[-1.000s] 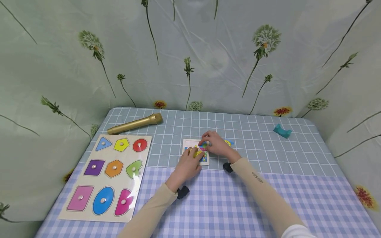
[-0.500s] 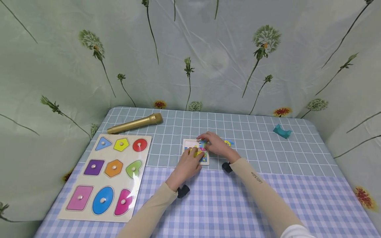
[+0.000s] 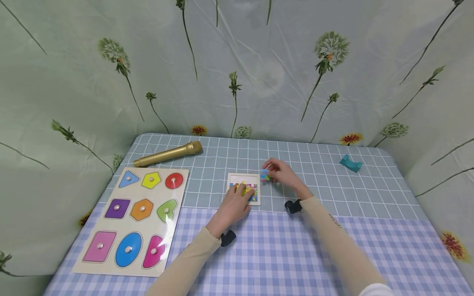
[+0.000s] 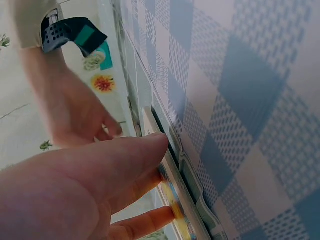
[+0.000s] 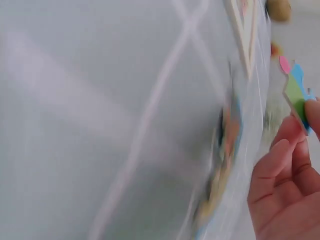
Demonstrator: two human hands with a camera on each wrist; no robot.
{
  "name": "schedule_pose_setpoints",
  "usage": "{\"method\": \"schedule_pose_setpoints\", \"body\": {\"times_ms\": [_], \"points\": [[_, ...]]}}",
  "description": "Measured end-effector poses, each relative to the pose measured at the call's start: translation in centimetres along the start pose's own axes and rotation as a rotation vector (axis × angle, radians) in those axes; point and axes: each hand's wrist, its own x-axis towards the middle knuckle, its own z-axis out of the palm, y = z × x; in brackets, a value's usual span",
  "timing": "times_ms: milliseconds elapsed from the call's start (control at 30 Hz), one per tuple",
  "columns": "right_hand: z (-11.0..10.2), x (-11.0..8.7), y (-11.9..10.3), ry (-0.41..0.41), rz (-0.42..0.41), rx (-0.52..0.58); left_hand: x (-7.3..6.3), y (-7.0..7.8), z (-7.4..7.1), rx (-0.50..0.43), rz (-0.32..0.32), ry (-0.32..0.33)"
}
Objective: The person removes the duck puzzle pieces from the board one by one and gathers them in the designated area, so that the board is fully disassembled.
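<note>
A small jigsaw puzzle tray [image 3: 243,174] with a pale frame lies mid-table, coloured pieces in its lower part and a bare strip along the top. My left hand [image 3: 233,204] rests on it, fingertips touching the yellow pieces [image 4: 176,212] and the thumb by the near frame edge in the left wrist view. Just right of the tray, my right hand [image 3: 282,172] pinches a blue, green and pink puzzle piece [image 5: 296,92] between thumb and fingers. Below that hand, other loose puzzle pieces [image 5: 222,165] lie on the cloth, blurred in the right wrist view and mostly hidden in the head view.
To the left lies a large peg puzzle board [image 3: 126,228] with knobbed shapes. A gold microphone [image 3: 168,154] sits behind it. Toward the back right is a teal curved piece [image 3: 351,163]. A flowered curtain [image 3: 274,74] hangs behind the table.
The right hand has moved right, off the tray, carrying a puzzle piece out of its upper right part. That part of the tray now shows bare. The left hand stays in place.
</note>
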Motion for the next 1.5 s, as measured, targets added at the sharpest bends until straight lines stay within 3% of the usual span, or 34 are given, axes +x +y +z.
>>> {"method": "schedule_pose_setpoints", "body": {"times_ms": [100,200,367,500,733,1000,1100,1200,1333,1500], "points": [[-2.2,-0.8,1.2,0.033,0.036,0.002,0.0,0.0,0.0,-0.014,-0.003,-0.004],[-3.9,-1.1,4.1,0.073,0.071,-0.065,0.0,0.0,0.0,-0.03,-0.013,-0.024],[-5.4,-2.1,5.4,0.097,0.183,-0.167,0.0,0.0,0.0,-0.049,-0.021,-0.033],[-5.6,-2.2,5.9,0.065,0.179,-0.262,-0.1,0.0,0.0,-0.05,-0.024,-0.038],[-5.0,-2.0,6.0,0.061,0.091,-0.458,-0.3,-0.2,0.0,-0.087,-0.022,-0.071],[-4.3,-2.2,5.3,0.077,0.119,-0.608,-0.5,-1.0,-0.1,-0.206,-0.008,-0.131],[-3.7,-1.9,4.8,0.121,0.051,-0.58,-0.7,-1.3,-0.1,-0.241,0.002,-0.134],[-2.5,-1.5,3.8,0.119,-0.055,-0.458,-0.7,-1.5,-0.2,-0.255,-0.001,-0.142],[-0.2,-1.1,2.1,-0.009,-0.126,-0.292,-0.7,-1.6,-0.2,-0.258,0.001,-0.163],[2.2,-0.6,1.2,-0.124,-0.132,-0.262,-0.6,-1.8,-0.6,-0.305,0.027,-0.197]]}}
